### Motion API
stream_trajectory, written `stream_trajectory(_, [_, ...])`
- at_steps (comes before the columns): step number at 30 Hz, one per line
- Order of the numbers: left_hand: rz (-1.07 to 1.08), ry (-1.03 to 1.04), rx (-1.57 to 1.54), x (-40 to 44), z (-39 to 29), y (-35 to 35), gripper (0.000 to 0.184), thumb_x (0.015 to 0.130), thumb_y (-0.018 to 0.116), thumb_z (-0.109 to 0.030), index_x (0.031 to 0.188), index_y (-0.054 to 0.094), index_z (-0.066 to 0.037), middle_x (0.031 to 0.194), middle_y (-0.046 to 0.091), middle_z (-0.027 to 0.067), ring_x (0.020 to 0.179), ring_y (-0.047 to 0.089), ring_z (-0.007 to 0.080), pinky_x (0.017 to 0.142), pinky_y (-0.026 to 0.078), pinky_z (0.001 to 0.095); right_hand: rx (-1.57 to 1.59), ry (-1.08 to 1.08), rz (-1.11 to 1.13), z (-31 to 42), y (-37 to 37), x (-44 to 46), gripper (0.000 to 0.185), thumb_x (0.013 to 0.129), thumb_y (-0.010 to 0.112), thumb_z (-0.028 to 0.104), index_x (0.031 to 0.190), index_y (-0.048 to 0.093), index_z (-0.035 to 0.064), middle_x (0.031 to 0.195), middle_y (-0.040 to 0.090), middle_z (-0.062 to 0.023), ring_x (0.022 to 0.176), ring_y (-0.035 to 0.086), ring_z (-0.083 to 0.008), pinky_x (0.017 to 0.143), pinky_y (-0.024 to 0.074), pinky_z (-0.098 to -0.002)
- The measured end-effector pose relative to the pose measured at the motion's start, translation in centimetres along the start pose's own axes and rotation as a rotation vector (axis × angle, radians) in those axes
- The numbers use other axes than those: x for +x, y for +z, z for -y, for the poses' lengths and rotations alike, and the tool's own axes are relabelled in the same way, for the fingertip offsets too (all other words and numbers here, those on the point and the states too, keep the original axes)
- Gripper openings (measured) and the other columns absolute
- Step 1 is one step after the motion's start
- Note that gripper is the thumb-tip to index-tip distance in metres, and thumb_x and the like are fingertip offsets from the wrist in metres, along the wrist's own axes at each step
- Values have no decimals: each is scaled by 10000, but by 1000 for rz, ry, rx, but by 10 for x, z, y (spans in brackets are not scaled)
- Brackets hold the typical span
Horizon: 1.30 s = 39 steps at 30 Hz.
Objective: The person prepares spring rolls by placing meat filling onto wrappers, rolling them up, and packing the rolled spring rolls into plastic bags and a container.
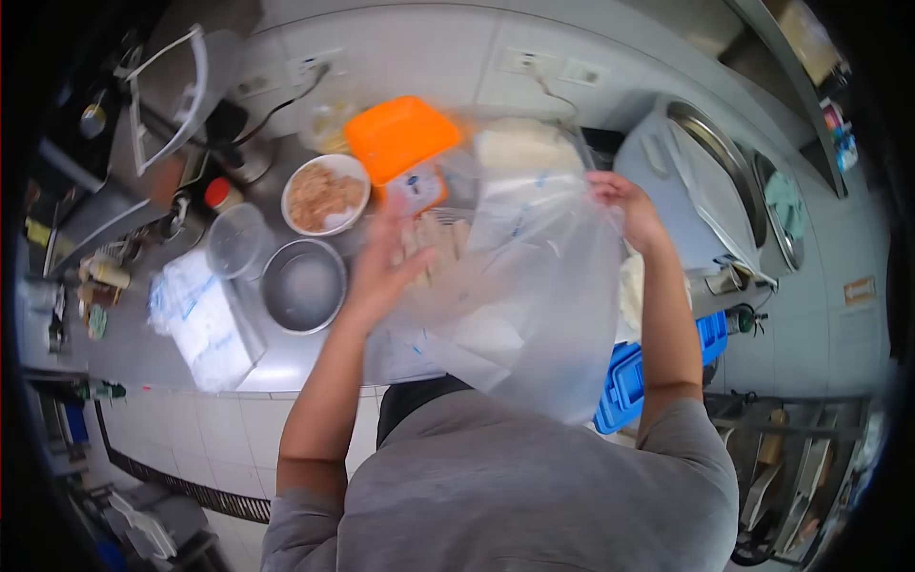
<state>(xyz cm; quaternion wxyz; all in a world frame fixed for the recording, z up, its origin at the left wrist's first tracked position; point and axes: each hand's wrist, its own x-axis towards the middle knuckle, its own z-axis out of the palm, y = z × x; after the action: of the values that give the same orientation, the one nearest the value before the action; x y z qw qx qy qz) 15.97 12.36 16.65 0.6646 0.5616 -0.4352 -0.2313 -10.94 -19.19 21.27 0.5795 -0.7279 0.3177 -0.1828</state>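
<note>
A large translucent plastic bag (562, 305) hangs spread in front of my body. Its upper right edge is pinched in the closed fingers of my right hand (624, 205). My left hand (389, 267), blurred by motion, has its fingers apart at the bag's left side, beside some pale rolled pieces (434, 243). Just beyond it, an orange tray (400, 138) lies tilted over a labelled container (419, 188). White folded plastic (524, 148) sits behind the bag. To the left stand a white bowl of shredded food (326, 194) and a round metal pan (303, 286).
A clear round container (238, 241) and a stack of plastic bags (207, 329) lie on the steel counter (124, 334) at left. At right are a big grey bin with a metal rim (667, 191) and a blue crate (624, 386). A cable hangs from the wall.
</note>
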Motion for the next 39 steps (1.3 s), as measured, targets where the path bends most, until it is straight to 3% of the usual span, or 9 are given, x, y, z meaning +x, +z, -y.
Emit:
stream_trajectory(2, [208,-767,-442,28,11,61,760,839,713,-146,1463,294,-31,1264,550,114,1156,529,211,953,432,314,240,-19,-88,-9,6,3,405,950,501,239,1309,513,53,1174,627,-71,1072,570,-187,976,416,-310])
stream_trajectory(5, [308,-957,-639,45,64,114,703,821,726,-109,1423,376,-14,1080,628,77,929,619,161,798,476,241,539,75,-346,-49,-2,1,532,962,509,414,1336,489,37,1290,569,-119,1108,570,-207,979,431,-332])
stream_trajectory(9, [-8,-741,-342,43,92,157,478,801,748,-89,1224,549,9,844,629,14,675,571,86,623,436,202,1004,311,-101,-69,0,-56,585,938,568,447,1351,467,44,1326,532,-147,1091,580,-242,956,460,-371])
stream_trajectory(17, [-184,-558,-133,54,89,202,283,780,810,-218,782,575,-60,698,542,-27,622,476,53,531,387,229,710,376,-146,-149,-36,-28,491,912,637,262,1308,465,28,1057,614,-100,895,620,-187,756,529,-326])
stream_trajectory(24, [-159,-392,188,36,126,212,333,777,816,-246,828,522,-98,712,495,-53,616,433,45,504,363,236,353,161,-8,-167,-21,-37,369,861,596,41,1226,546,45,741,616,-34,649,575,-118,592,478,-257])
stream_trajectory(29, [-266,-583,88,22,119,203,454,758,829,-295,752,418,-103,701,431,-52,606,375,57,524,365,248,88,15,-379,-177,-91,-74,358,845,511,-33,1182,581,68,727,636,-36,627,574,-121,582,466,-285])
stream_trajectory(32, [-202,-493,545,11,149,196,412,762,819,-303,853,490,-70,746,515,-1,607,478,102,561,428,282,-378,-28,-560,-189,-125,-96,345,851,501,-30,1175,571,65,770,628,-99,652,597,-198,613,482,-333])
stream_trajectory(35, [-233,-525,809,11,114,222,469,768,795,-269,1088,544,-35,971,606,125,872,609,225,769,490,373,-592,-30,-636,-187,-133,-118,337,857,511,-23,1177,563,67,814,615,-127,675,606,-238,637,493,-357])
stream_trajectory(39, [-262,11,1203,6,108,234,675,754,763,-263,1319,476,-30,1304,474,229,1242,434,374,1041,323,501,-299,116,-623,-197,-102,-125,361,848,525,-35,1197,540,58,881,601,-139,678,606,-240,644,499,-358])
